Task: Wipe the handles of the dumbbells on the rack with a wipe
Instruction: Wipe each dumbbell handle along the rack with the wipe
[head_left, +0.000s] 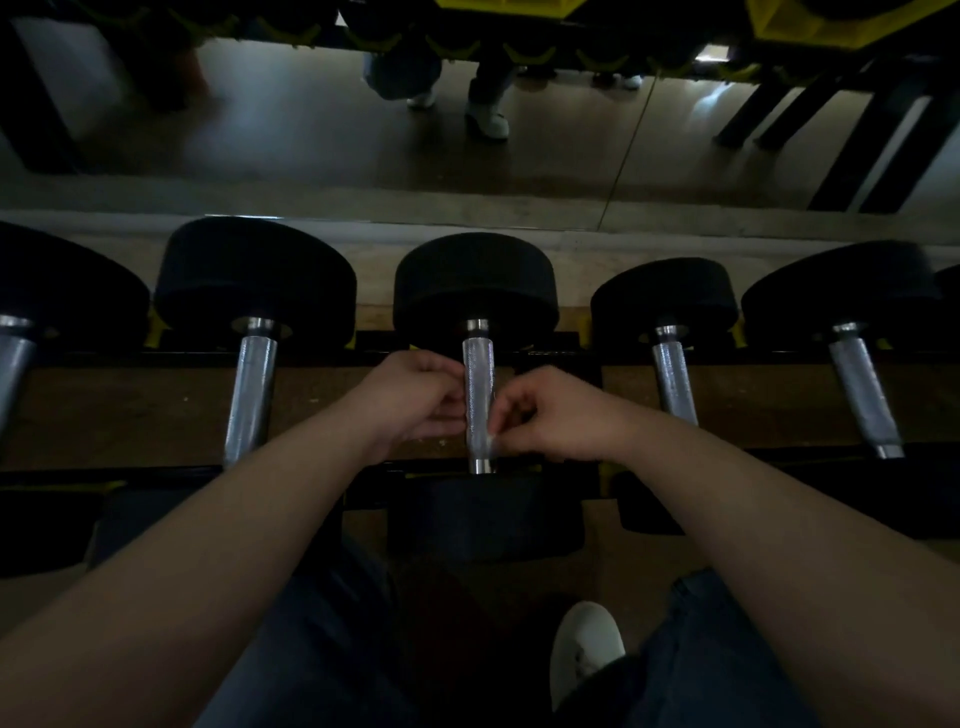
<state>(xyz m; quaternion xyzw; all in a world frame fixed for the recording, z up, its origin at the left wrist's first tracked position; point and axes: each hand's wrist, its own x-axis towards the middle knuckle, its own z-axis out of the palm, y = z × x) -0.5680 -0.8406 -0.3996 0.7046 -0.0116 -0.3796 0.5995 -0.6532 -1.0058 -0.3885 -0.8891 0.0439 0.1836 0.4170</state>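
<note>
The middle dumbbell's handle (479, 395) lies on the rack (130, 415) between two black heads. A thin pale wipe (490, 441) seems to lie over this handle, and its edge shows at the lower right. My left hand (415, 397) sits against the handle's left side with its fingers curled in toward the wipe. My right hand (556, 415) is on the handle's right side and pinches the wipe's edge between thumb and fingertips. How much of the handle the wipe covers is hard to tell in the dim light.
More dumbbells lie side by side on the rack, with handles at left (252, 395) and right (674, 382). A mirror (519, 145) behind reflects the floor and legs. My knees and a white shoe (584, 644) are below the rack.
</note>
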